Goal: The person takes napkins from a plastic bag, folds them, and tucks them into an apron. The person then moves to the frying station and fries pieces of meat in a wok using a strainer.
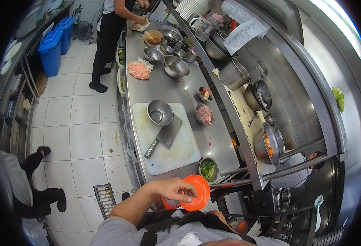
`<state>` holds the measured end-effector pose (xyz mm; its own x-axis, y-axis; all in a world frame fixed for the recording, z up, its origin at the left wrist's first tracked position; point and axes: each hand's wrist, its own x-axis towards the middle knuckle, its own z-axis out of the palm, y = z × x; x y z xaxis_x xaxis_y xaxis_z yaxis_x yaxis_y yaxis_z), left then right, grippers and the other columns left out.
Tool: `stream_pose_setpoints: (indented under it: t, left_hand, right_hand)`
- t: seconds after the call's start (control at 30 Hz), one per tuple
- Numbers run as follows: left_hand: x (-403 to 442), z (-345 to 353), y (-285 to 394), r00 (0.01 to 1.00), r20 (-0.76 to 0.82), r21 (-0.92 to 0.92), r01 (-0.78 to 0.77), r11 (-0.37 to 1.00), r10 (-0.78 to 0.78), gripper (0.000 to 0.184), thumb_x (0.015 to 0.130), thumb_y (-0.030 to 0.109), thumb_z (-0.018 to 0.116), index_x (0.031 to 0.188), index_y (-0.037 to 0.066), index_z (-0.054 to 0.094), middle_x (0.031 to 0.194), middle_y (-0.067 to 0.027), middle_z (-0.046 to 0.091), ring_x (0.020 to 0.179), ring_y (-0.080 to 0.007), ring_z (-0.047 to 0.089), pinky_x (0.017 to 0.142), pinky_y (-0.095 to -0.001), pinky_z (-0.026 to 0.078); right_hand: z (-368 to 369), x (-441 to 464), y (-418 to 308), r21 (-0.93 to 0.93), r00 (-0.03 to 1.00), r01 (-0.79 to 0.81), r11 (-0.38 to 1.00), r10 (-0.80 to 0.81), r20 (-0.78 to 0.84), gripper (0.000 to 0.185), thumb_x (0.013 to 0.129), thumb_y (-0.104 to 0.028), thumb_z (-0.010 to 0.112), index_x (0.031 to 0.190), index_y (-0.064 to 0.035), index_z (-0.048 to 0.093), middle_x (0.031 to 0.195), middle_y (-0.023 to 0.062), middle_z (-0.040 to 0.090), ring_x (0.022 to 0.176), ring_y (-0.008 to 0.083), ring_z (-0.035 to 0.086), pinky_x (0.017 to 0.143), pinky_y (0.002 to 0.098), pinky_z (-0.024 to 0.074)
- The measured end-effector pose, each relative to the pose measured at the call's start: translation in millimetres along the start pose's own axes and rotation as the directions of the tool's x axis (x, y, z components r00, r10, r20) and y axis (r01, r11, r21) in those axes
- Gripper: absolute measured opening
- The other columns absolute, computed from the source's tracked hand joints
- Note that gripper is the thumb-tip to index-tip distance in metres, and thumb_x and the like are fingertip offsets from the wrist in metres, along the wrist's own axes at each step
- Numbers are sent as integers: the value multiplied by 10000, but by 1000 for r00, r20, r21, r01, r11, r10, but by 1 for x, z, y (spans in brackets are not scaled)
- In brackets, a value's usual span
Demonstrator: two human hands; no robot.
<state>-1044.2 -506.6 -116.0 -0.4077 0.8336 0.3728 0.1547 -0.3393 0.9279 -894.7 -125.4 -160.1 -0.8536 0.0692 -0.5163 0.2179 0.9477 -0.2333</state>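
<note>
My left hand (175,190) reaches in from the left over an orange round dish or lid (201,192). Its fingers are curled together in front of the dish; whatever they pinch, if anything, is hidden. Skin that seems to be part of my right hand (218,215) shows below the dish, its fingers out of sight. A red container (170,203) is partly visible under my left wrist. Ahead lies a white cutting board (176,158), bearing a cleaver (170,133) and a metal bowl (160,112). Beside the board stands a bowl of chopped greens (208,169).
Bowls of diced pink meat (204,115) and reddish-white pieces (205,93) stand right of the board. Farther up are pink meat (139,70) and several metal bowls (176,66). A shelf (246,135) edges the right. A co-worker (106,41) works at the far end; another person (14,176) is left.
</note>
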Motion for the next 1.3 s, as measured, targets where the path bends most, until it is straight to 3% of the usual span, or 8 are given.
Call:
stream_pose_setpoints:
  t: [0.4,0.47,0.67,0.7,0.77,0.87,0.97,1.3]
  left_hand:
    - [0,0,3,999,1,1,32,999,-32,304,892,231,622,1133,50,583,1009,-71,656,910,-158,624,754,-300,502]
    - [0,0,3,999,2,1,37,999,-37,304,891,231,622,1132,49,584,1012,-73,655,912,-160,623,755,-301,503]
    - [1,1,6,999,10,18,43,999,-43,310,891,241,624,1134,53,585,1011,-73,653,915,-162,621,761,-304,501]
    - [2,1,8,999,16,18,50,999,-51,311,892,243,623,1135,53,584,1009,-69,652,916,-159,620,762,-304,500]
    - [2,1,11,998,23,18,62,998,-63,312,893,246,622,1136,53,584,1006,-66,651,917,-156,619,763,-304,499]
    - [3,3,13,998,23,27,61,998,-62,313,895,249,621,1135,51,583,1003,-62,648,917,-152,616,766,-302,495]
    - [5,5,16,996,35,12,87,996,-87,310,895,248,622,1133,52,584,1002,-59,646,918,-151,614,768,-298,492]
    - [12,14,17,994,59,-9,89,996,-88,296,893,229,623,1122,45,589,985,-61,653,908,-150,616,774,-298,492]
  right_hand:
    - [9,6,11,83,998,27,996,-23,-51,313,840,-314,613,927,-29,707,673,152,659,647,269,664,693,373,511]
    - [-7,-3,-17,22,995,-100,995,100,19,309,838,-312,616,928,-31,708,676,151,660,655,267,665,694,370,512]
    - [-3,-1,-13,46,991,-136,990,135,14,298,833,-312,624,929,-43,710,694,149,664,666,252,666,688,363,510]
    - [3,3,-2,51,991,-133,990,132,15,298,833,-312,624,929,-43,710,694,149,664,666,252,666,688,363,510]
    - [12,8,12,0,998,65,998,-65,7,295,832,-313,628,934,-48,711,695,150,665,666,248,666,690,359,511]
    - [12,9,13,32,1000,4,999,-4,25,298,831,-319,631,934,-51,712,690,144,667,662,247,669,689,359,515]
    - [18,13,23,-2,993,119,993,-119,3,303,830,-326,630,926,-50,713,687,136,669,654,247,670,684,359,518]
    - [23,5,27,52,998,65,997,-65,1,288,826,-291,631,901,-24,706,699,141,672,641,241,671,672,359,519]
